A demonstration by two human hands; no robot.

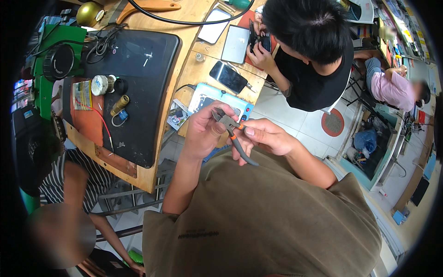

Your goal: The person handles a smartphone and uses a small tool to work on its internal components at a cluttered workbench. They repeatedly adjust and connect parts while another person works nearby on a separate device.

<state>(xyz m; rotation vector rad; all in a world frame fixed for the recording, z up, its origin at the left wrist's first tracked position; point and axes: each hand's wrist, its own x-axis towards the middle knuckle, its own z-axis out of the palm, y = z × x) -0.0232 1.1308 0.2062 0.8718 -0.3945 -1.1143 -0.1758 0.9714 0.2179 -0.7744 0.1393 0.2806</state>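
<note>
In front of my chest I hold a pair of cutting pliers [240,150] with both hands. They have a grey metal head and dark grey handles with orange near the joint. My left hand [201,128] is closed around the head and jaws, with thumb and fingers pinching there. A small dark part shows between those fingers, and I cannot make out whether it belongs to the pliers. My right hand [274,136] is closed on the handle side, thumb and forefinger at the orange part. One handle points down to the right, its end free.
A light blue bench device [197,98] stands beyond my hands, with a black phone [229,77] on it. Left, a black mat [152,69] carries a solder spool [99,85] and cables near a green stand [44,76]. A co-worker in black [318,76] handles a dark device.
</note>
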